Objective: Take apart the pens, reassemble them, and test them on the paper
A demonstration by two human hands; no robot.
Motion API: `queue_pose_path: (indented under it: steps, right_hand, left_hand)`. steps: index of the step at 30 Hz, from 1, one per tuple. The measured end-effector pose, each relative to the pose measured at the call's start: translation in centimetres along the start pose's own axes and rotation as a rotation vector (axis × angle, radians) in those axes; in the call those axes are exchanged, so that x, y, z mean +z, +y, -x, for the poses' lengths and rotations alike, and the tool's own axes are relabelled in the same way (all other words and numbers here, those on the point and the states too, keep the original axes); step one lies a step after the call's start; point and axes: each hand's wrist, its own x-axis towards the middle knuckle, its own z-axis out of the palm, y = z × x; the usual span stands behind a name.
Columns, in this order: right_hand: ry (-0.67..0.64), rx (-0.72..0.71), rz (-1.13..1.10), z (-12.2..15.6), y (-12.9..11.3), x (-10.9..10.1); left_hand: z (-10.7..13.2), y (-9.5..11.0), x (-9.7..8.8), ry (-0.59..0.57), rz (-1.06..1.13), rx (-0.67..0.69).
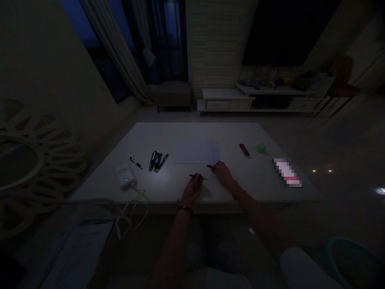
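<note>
My left hand (193, 189), palm partly turned up near the table's front edge, is closed around a thin red and dark pen (204, 178). To its right and slightly farther in, my right hand (223, 173) is closed on a short dark piece (209, 166) that looks like part of a pen. Its far end is hidden by the fingers. Just beyond both hands lies a sheet of paper (192, 152) with lines of writing at its right side. Several pens (157, 161) lie side by side on the left, and one single pen (136, 162) is apart from them.
Two red pens (245, 151), a small green object (260, 148) and a lit phone (287, 172) are on the right of the white table (195, 130). A white device (125, 176) with cables trailing over the front edge sits at left. The room is dim.
</note>
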Motion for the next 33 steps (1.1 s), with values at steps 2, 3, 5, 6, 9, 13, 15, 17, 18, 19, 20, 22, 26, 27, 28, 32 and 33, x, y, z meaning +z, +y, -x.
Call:
queue_pose_path:
  steps: [2,3,5,6,9,13,15,17,18,19,20,22,26,27,28,32,33]
  right_hand:
    - [-0.012,-0.001,0.004,-0.3,-0.1,0.1]
    - [-0.009,-0.003,-0.001,-0.3,-0.2,0.0]
    - [0.010,0.002,-0.047,0.1,-0.6,-0.3]
    - [0.027,0.016,-0.098,0.5,-0.9,-0.5]
    - [0.095,0.077,-0.333,2.9,-2.2,-1.7]
    - [0.190,0.072,-0.547,6.8,-4.8,-3.1]
    - [0.234,0.058,-0.578,8.0,-6.1,-3.3]
    - [0.280,0.034,-0.580,8.4,-6.9,-3.3]
    - [0.303,0.015,-0.575,8.4,-7.2,-3.2]
    - [0.325,-0.008,-0.567,8.2,-7.3,-3.0]
    - [0.344,-0.032,-0.556,8.1,-7.4,-2.9]
    - [0.370,-0.071,-0.526,7.8,-7.4,-2.8]
    - [0.382,-0.111,-0.486,7.8,-7.3,-3.0]
    - [0.382,-0.114,-0.480,7.8,-7.3,-3.1]
    - [0.386,-0.116,-0.475,7.9,-7.3,-3.3]
    - [0.397,-0.127,-0.461,8.1,-7.6,-3.8]
    - [0.396,-0.134,-0.458,8.1,-7.7,-3.9]
  left_hand:
    - [0.2,0.0,0.2,0.006,-0.005,-0.002]
    - [0.3,0.0,0.4,0.012,-0.011,0.000]
    - [0.5,0.0,0.6,0.027,-0.019,0.004]
    - [0.5,0.0,0.7,0.032,-0.022,0.009]
    - [0.5,0.0,0.7,0.029,-0.024,0.013]
    - [0.3,0.0,0.5,-0.003,-0.022,-0.004]
    - [0.3,-0.1,0.5,-0.012,-0.031,0.002]
    - [0.4,-0.1,0.6,-0.006,-0.051,0.012]
    - [0.5,-0.1,0.7,-0.003,-0.062,0.014]
    - [0.6,-0.1,0.8,-0.003,-0.072,0.015]
    - [0.6,-0.1,0.8,-0.004,-0.078,0.017]
    - [0.7,-0.1,0.9,-0.009,-0.082,0.021]
    - [0.4,-0.2,0.7,0.006,-0.064,0.022]
    - [0.3,-0.2,0.5,0.017,-0.057,0.021]
    - [0.2,-0.2,0.4,0.028,-0.052,0.020]
    - [-0.1,-0.3,0.0,0.013,-0.045,0.023]
    - [-0.1,-0.3,0.0,-0.002,-0.046,0.024]
